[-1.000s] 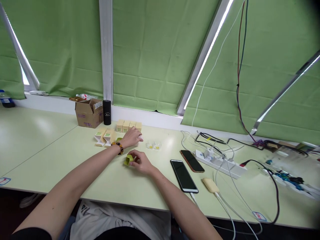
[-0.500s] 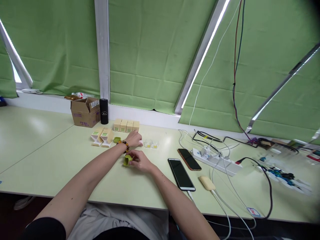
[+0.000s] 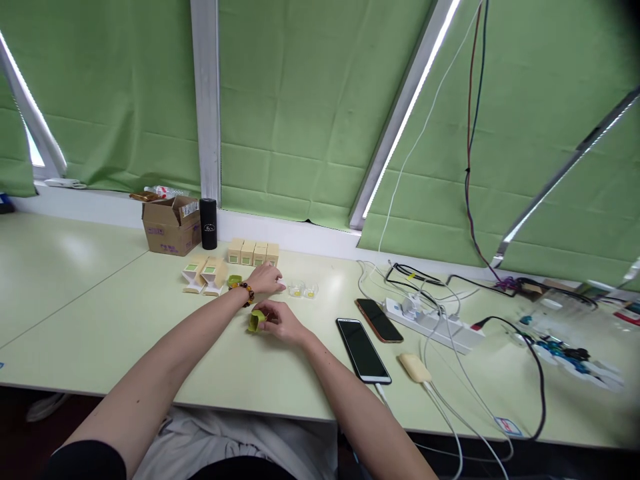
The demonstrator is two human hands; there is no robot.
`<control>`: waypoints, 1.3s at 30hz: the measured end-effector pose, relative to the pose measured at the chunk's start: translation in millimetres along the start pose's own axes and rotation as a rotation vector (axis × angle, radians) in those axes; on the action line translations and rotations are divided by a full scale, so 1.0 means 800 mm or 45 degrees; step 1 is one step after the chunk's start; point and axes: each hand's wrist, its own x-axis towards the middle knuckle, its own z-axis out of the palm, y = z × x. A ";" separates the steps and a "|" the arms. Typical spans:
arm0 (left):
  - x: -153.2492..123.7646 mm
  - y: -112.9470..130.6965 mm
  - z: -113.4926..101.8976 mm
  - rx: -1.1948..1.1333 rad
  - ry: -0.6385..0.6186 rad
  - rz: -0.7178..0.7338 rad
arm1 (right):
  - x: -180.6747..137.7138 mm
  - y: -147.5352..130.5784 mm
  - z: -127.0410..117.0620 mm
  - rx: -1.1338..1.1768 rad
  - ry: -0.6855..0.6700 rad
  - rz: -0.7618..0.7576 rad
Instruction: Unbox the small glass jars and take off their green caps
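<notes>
The left hand (image 3: 265, 279) hides the spot beneath it — only a pale sliver (image 3: 283, 285) shows there, too small to identify — and the bracelet (image 3: 247, 293) partly covers a green piece (image 3: 234, 280). The right hand (image 3: 284, 322) hides one side of the green cup (image 3: 256, 321). Lettering on the black bottle (image 3: 209, 227) is unreadably small. Far right, clutter (image 3: 570, 357) blurs; the left edge cuts off a dark object (image 3: 6, 205).

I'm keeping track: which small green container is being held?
The nearer green container, gripped by the right hand; the other green container sits on the table, beyond the bracelet.
</notes>
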 end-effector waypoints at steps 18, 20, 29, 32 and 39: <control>-0.030 -0.031 -0.015 0.018 0.033 -0.037 | 0.001 0.000 0.001 0.052 0.010 0.028; -0.028 -0.033 -0.014 0.019 0.049 -0.048 | 0.001 0.001 0.001 0.057 -0.003 0.030; -0.029 -0.038 -0.008 -0.009 0.067 -0.065 | 0.002 0.003 0.001 0.064 -0.005 0.049; -0.032 -0.037 -0.015 -0.047 0.100 -0.077 | 0.003 0.006 0.001 0.109 0.008 0.062; -0.065 -0.028 -0.051 -0.207 0.326 -0.109 | 0.009 0.009 -0.007 0.451 0.148 -0.044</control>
